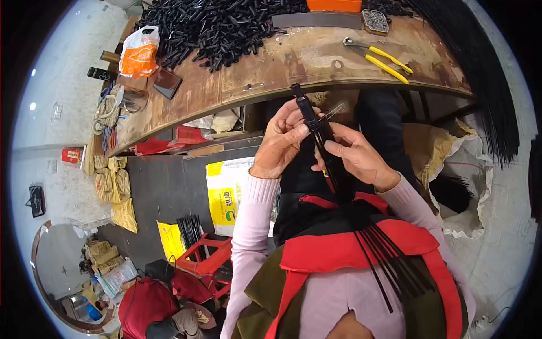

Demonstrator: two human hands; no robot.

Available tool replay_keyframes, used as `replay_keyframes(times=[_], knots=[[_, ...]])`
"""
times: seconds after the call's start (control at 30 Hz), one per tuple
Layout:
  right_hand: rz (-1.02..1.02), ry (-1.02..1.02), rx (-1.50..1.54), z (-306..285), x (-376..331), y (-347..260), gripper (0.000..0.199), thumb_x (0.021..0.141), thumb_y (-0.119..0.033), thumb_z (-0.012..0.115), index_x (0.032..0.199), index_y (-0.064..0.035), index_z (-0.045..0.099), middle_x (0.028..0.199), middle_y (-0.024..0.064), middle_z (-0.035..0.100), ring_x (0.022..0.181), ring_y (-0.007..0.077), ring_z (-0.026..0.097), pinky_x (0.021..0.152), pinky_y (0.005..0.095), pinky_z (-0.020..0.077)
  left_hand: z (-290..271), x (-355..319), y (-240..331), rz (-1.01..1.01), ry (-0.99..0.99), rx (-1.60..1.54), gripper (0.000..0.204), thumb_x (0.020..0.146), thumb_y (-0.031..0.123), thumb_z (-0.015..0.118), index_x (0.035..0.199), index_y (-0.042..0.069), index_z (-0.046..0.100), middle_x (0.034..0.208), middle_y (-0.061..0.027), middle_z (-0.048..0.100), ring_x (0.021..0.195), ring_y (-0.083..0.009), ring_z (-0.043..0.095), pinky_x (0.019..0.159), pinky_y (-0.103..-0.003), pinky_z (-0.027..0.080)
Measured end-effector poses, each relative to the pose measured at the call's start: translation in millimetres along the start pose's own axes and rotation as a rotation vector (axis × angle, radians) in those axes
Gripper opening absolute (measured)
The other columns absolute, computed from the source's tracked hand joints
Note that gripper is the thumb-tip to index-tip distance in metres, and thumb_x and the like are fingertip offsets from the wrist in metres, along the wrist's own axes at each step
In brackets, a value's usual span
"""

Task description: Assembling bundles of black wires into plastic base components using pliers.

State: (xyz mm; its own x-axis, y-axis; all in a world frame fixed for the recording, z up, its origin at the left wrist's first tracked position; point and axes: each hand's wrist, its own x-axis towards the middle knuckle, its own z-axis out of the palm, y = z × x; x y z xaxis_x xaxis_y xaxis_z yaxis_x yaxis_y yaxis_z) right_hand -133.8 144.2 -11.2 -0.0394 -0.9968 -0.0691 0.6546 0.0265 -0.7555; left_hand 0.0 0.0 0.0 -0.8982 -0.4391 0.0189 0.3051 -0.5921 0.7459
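Above my lap, both hands work on a bundle of thin black rods [320,138] that runs down over my apron. A ribbed black tube-shaped piece [305,107] stands at its top end, tilted toward the table. My left hand [279,138] pinches the tube piece just below its upper part, thumb in front. My right hand [364,157] is closed around the rods a little lower down. A thin clear strip [333,112] sticks out to the right beside the tube piece. Whether it is tied round the bundle cannot be made out.
The wooden table [226,93] carries a heap of black tubular pieces [217,25], yellow-handled pliers [387,61], a small tin [375,21], a phone [167,83] and a plastic bag [139,52]. Long black rods [480,68] hang at the right. A red stool [209,254] stands lower left.
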Motion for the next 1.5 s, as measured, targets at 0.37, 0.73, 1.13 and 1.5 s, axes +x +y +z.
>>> replay_keyframes(times=[0.37, 0.73, 1.13, 1.5], knots=[[-0.209, 0.133, -0.294, 19.0, 8.6, -5.1, 0.029, 0.098, -0.008, 0.052, 0.125, 0.0014, 0.053, 0.101, 0.0079, 0.062, 0.088, 0.0150, 0.063, 0.082, 0.0305, 0.0532, 37.5, -18.9, 17.8, 0.272, 0.313, 0.671, 0.028, 0.088, 0.000, 0.061, 0.115, -0.001, 0.057, 0.102, -0.0044, 0.063, 0.088, -0.0115, 0.062, 0.079, -0.023, 0.050], [-0.234, 0.127, -0.294, 16.5, 14.4, -6.9, 0.025, 0.093, -0.001, 0.056, 0.118, -0.0019, 0.052, 0.110, 0.0041, 0.058, 0.105, 0.0107, 0.054, 0.094, 0.0264, 0.0425, 42.7, -22.3, 22.7, 0.042, 0.344, 0.331, 0.046, 0.090, 0.011, 0.065, 0.132, 0.002, 0.049, 0.112, -0.0044, 0.062, 0.096, -0.0132, 0.062, 0.078, -0.026, 0.053], [-0.062, 0.058, 0.025, -6.8, 35.1, -10.2, 0.018, 0.093, 0.000, 0.057, 0.110, 0.0025, 0.057, 0.100, 0.0026, 0.063, 0.093, 0.0084, 0.059, 0.084, 0.0221, 0.0459, 37.8, 3.1, 34.4, -0.066, 0.266, 0.196, 0.043, 0.095, 0.011, 0.060, 0.134, 0.001, 0.045, 0.103, -0.0053, 0.064, 0.086, -0.0150, 0.064, 0.077, -0.029, 0.052], [-0.028, -0.026, 0.223, -14.3, 47.5, -4.6, 0.018, 0.092, -0.004, 0.064, 0.107, 0.0009, 0.058, 0.096, 0.0001, 0.062, 0.089, 0.0065, 0.059, 0.081, 0.0194, 0.0458, 12.1, 9.3, 42.7, -0.188, 0.237, 0.158, 0.038, 0.094, 0.010, 0.060, 0.128, 0.002, 0.048, 0.100, -0.0072, 0.065, 0.080, -0.0179, 0.067, 0.069, -0.031, 0.058]])
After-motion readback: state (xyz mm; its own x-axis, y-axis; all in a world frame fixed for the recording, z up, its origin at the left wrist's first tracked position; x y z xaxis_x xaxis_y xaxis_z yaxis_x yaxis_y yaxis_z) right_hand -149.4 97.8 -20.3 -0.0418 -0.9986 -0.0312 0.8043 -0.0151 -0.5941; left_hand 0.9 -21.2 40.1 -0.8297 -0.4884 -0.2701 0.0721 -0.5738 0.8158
